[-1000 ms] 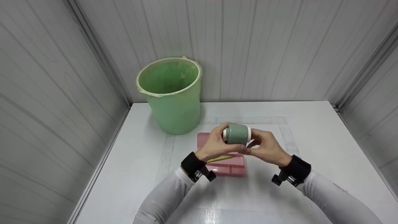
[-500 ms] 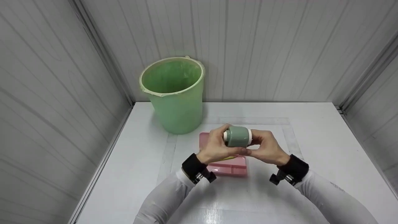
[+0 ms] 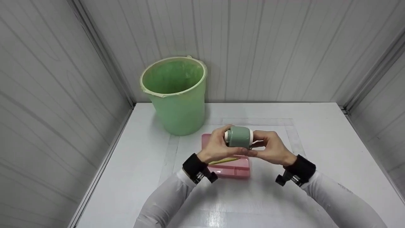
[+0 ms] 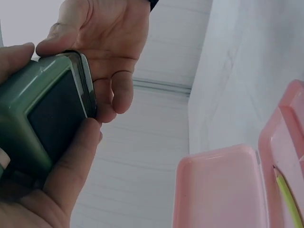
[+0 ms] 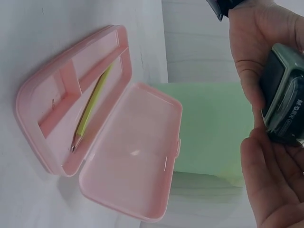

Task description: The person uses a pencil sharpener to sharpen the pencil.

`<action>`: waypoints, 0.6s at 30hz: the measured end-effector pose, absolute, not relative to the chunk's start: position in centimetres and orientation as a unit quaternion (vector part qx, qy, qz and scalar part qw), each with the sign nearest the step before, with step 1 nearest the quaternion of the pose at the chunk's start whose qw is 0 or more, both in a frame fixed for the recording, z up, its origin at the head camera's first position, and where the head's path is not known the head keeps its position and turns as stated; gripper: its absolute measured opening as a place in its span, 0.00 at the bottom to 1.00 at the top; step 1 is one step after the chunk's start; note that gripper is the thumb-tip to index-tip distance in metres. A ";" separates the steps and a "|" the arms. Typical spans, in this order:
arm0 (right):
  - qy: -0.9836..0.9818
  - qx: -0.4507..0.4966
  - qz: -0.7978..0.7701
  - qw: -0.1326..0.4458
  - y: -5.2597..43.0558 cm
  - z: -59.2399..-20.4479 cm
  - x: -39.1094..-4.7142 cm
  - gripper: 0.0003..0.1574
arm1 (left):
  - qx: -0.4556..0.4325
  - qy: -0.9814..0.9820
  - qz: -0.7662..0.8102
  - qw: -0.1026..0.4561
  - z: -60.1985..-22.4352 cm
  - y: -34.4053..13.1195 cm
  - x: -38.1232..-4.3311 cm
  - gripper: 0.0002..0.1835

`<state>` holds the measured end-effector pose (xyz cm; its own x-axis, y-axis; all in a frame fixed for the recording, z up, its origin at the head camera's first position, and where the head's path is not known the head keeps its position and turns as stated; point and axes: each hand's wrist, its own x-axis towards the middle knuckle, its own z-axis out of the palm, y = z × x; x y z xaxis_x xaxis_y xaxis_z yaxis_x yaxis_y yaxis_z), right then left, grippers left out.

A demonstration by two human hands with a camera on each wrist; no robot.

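Note:
A green, box-shaped pencil sharpener (image 3: 240, 136) is held up above the table in both hands. In the head view it lies on its side, with a ribbed white part at its left end and a white rim at its right. My left hand (image 3: 217, 146) grips its body from the left. My right hand (image 3: 274, 150) holds the white right end, the thumbs meeting below. A dark panel shows on the sharpener's underside (image 4: 57, 116) in the left wrist view. Pale lettering marks its dark end (image 5: 292, 116) in the right wrist view.
Under the hands lies an open pink pencil case (image 5: 133, 152) with divided compartments. A yellow-green pencil (image 5: 94, 102) rests in it. Behind on the left stands a large green bucket (image 3: 182, 114). Grey panelled walls (image 3: 269, 50) enclose the white table (image 3: 316, 126) at the back and sides.
Both hands keep hold of the sharpener at nearly the same spot. The head view shifts slightly, and the gap between the right hand's fingers and thumb looks a little different.

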<state>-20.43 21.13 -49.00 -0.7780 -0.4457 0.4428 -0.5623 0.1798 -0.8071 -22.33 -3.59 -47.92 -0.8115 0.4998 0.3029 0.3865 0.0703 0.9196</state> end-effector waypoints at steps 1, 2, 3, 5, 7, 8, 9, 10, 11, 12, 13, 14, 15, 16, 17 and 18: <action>-0.768 0.327 0.549 0.049 21.2 -49.0 -20.5 0.22 | 0.305 0.729 0.611 0.047 -48.0 -3.6 -22.4 0.30; -0.769 0.325 0.549 0.044 21.3 -48.9 -20.6 0.23 | 0.305 0.730 0.609 0.045 -48.0 -3.7 -22.5 0.31; -0.772 0.322 0.546 0.041 21.5 -48.9 -20.7 0.24 | 0.303 0.732 0.609 0.045 -48.1 -3.8 -22.6 0.32; -0.779 0.314 0.541 0.037 21.8 -48.8 -20.9 0.26 | 0.296 0.735 0.609 0.044 -48.2 -4.0 -22.6 0.33; -0.786 0.304 0.538 0.030 22.3 -48.8 -21.1 0.29 | 0.283 0.742 0.606 0.039 -48.3 -4.4 -22.7 0.33; -0.787 0.299 0.539 0.027 22.5 -48.8 -21.2 0.30 | 0.277 0.744 0.607 0.039 -48.4 -4.6 -22.8 0.33; -0.789 0.294 0.539 0.025 22.8 -48.7 -21.3 0.32 | 0.272 0.744 0.610 0.040 -48.5 -4.8 -22.8 0.34; -0.790 0.288 0.540 0.021 23.1 -48.7 -21.4 0.32 | 0.268 0.743 0.612 0.041 -48.6 -5.0 -22.9 0.34; -0.791 0.283 0.542 0.018 23.3 -48.6 -21.6 0.33 | 0.264 0.743 0.614 0.042 -48.7 -5.2 -23.0 0.34; -0.793 0.278 0.542 0.016 23.6 -48.5 -21.8 0.34 | 0.261 0.742 0.616 0.042 -48.9 -5.4 -23.1 0.34; -0.796 0.272 0.541 0.017 23.8 -48.3 -22.0 0.34 | 0.260 0.738 0.622 0.044 -49.1 -5.6 -23.3 0.34; -0.800 0.266 0.538 0.018 24.0 -48.2 -22.2 0.35 | 0.258 0.735 0.625 0.045 -49.3 -5.8 -23.4 0.34; -0.804 0.260 0.534 0.020 24.1 -48.0 -22.5 0.35 | 0.257 0.736 0.625 0.044 -49.5 -5.9 -23.4 0.34; -0.808 0.255 0.531 0.022 24.2 -47.7 -22.8 0.36 | 0.256 0.738 0.623 0.041 -49.7 -6.1 -23.5 0.34; -0.813 0.248 0.527 0.025 24.4 -47.5 -23.1 0.36 | 0.254 0.741 0.620 0.039 -50.0 -6.2 -23.5 0.34; -0.817 0.241 0.524 0.027 24.4 -47.1 -23.4 0.37 | 0.254 0.744 0.617 0.038 -50.2 -6.3 -23.6 0.35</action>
